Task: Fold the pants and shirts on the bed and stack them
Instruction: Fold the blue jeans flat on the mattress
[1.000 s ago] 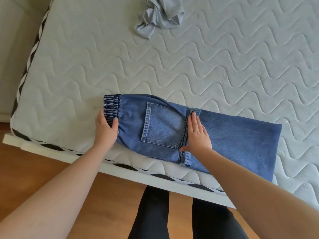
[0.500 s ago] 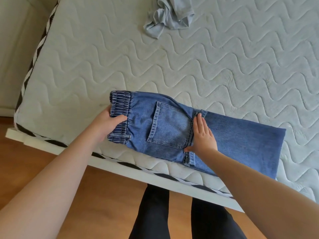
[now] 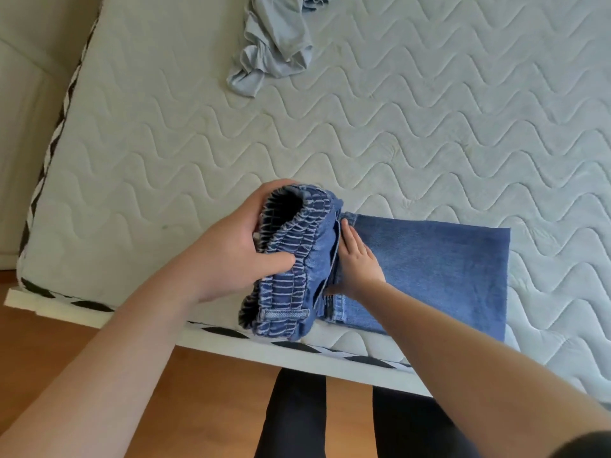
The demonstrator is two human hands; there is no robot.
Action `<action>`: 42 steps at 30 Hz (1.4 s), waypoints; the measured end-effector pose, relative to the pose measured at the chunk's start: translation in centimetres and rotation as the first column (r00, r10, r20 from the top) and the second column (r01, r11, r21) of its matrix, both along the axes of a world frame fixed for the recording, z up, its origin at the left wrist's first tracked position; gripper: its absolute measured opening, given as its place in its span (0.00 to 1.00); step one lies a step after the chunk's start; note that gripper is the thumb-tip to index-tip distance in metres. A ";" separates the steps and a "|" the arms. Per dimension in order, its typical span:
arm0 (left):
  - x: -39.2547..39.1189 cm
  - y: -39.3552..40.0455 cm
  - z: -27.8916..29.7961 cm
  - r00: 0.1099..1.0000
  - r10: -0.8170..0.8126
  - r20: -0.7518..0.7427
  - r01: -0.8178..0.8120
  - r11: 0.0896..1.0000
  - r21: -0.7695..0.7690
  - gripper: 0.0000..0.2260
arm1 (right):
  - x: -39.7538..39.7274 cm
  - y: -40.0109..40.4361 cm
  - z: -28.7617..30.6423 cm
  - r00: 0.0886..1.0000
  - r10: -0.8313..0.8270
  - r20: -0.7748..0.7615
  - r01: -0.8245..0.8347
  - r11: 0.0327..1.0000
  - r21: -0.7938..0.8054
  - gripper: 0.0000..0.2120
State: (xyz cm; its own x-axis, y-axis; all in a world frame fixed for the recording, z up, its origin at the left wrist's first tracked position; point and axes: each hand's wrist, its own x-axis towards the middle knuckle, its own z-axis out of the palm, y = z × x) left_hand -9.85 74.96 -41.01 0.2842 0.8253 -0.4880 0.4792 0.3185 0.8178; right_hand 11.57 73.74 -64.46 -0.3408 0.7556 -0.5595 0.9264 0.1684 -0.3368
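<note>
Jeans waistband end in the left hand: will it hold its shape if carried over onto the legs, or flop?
Probably flops: the jeans already sag and bunch round the left hand. The denim looks thick, so likely heavyish and not slippery. The right hand lying flat at the crease should keep the legs from dragging.

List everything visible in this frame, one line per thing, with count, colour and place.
jeans: 1, blue, near edge of mattress, waistband end lifted
shirt: 1, light grey, crumpled, far side of mattress
mattress: 1, white quilted, fills most of the view
bed frame: 1, white, along near edge
floor: wood, brown, below the bed
legs: 2, in black, bottom centre
left hand: grips elastic waistband
right hand: flat on jeans at the fold
</note>
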 end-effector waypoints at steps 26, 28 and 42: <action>21.9 4.6 -17.5 0.863 -0.263 -0.431 0.380 0.901 0.210 0.19 | 19.8 -4.0 2.9 0.111 -0.938 -0.329 0.870 0.252 -0.424 0.25; 20.4 5.8 -18.5 0.789 -0.298 -0.538 0.466 0.860 0.208 0.21 | 19.8 -3.9 2.5 0.070 -0.939 -0.338 0.896 0.208 -0.393 0.18; 18.2 7.6 -20.3 0.765 -0.465 -0.445 0.630 0.682 0.370 0.22 | 20.7 -4.9 4.3 0.003 -0.871 -0.492 0.850 0.262 -0.457 0.12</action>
